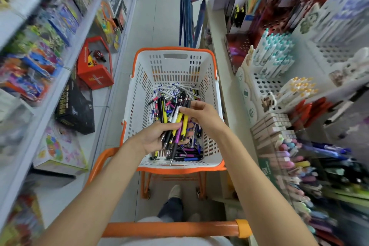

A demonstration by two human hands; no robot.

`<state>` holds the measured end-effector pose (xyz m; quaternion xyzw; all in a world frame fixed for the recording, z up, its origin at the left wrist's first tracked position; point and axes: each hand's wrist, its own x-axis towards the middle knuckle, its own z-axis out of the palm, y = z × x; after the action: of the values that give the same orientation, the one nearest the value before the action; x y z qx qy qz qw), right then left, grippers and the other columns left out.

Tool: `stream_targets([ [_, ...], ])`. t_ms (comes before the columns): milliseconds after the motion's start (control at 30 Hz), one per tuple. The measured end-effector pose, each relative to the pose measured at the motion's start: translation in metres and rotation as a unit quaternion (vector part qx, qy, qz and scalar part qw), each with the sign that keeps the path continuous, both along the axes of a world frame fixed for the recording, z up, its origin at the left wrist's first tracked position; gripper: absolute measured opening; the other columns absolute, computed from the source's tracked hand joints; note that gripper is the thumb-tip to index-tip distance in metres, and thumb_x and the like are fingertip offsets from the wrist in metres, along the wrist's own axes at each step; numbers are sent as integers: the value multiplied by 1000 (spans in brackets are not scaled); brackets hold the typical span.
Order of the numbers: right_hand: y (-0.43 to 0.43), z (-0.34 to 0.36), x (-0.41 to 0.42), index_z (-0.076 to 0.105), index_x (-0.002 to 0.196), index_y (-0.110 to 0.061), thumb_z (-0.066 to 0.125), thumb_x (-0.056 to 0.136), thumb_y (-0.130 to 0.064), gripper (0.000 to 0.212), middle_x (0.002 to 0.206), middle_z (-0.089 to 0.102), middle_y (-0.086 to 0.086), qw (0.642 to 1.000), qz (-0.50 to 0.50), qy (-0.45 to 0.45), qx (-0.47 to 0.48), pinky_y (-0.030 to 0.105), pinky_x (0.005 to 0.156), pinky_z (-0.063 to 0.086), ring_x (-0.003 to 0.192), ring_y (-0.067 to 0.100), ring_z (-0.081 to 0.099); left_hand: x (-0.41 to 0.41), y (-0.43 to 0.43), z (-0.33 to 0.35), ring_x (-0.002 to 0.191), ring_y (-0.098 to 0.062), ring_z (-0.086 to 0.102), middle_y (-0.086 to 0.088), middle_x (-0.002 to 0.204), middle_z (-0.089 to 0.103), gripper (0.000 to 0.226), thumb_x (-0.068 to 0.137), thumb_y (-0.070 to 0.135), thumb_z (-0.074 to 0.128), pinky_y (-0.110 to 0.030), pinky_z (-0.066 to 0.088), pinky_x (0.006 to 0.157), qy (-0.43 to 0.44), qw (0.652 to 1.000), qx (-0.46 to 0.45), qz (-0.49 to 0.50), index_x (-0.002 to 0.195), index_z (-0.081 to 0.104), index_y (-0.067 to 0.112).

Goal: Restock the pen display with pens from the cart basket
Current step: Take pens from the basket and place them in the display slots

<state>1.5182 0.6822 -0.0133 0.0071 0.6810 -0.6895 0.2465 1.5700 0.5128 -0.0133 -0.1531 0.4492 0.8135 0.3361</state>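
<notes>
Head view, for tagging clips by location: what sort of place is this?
Probably a stationery shop aisle: white plastic cart basket of loose pens, white perforated pen display racks right, colourful boxed toys left.

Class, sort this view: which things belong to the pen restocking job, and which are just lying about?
Job: left hand, right hand, bundle of pens they hold, loose pens, basket, pen display.
Lying about: red box, black box, umbrellas.
</notes>
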Motion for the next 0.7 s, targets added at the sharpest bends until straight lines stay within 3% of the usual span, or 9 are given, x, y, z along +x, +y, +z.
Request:
stream_targets([
  [167,1,12,0,69,88,-9,75,88,-16,9,80,67,4,1000,1,21,6,26,66,54,62,12,64,2,1,3,111,-35,67,-23,124,66,38,85,5,63,-48,58,87,-4,999,31,20,123,62,-4],
  [300,4,11,-2,63,89,-1,80,84,-20,26,76,62,13,999,14,25,43,41,79,55,58,19,60,1,3,3,88,-23,71,-19,105,71,46,84,10,69,-36,61,72,-15,1000,-7,21,125,60,-8],
  [367,5,15,-6,61,102,5,81,83,-21,39,82,64,10,997,28,18,71,36,79,53,65,17,61,0,2,3,83,-20,69,-19,105,69,44,85,11,69,-33,60,69,-15,1000,-9,7,124,61,-8],
  [467,14,24,-18,54,132,-18,80,83,-30,57,107,65,-2,995,56,8,86,25,86,49,94,12,64,0,0,6,80,-19,68,-19,112,70,32,87,10,65,-30,59,67,0,999,-20,-28,117,67,-2],
  [567,23,37,-32,62,127,-27,76,86,-31,44,112,67,-5,982,141,28,121,29,95,47,107,13,64,-1,-3,13,78,-17,69,-19,115,70,32,86,9,64,-28,59,64,10,997,-41,-69,117,67,1],
  [700,23,44,-44,70,113,-16,71,91,-14,22,89,71,-6,971,220,-17,88,26,85,52,87,8,66,0,-8,19,76,-18,69,-19,112,72,36,84,6,63,-29,58,62,8,995,-37,-96,120,63,-3],
])
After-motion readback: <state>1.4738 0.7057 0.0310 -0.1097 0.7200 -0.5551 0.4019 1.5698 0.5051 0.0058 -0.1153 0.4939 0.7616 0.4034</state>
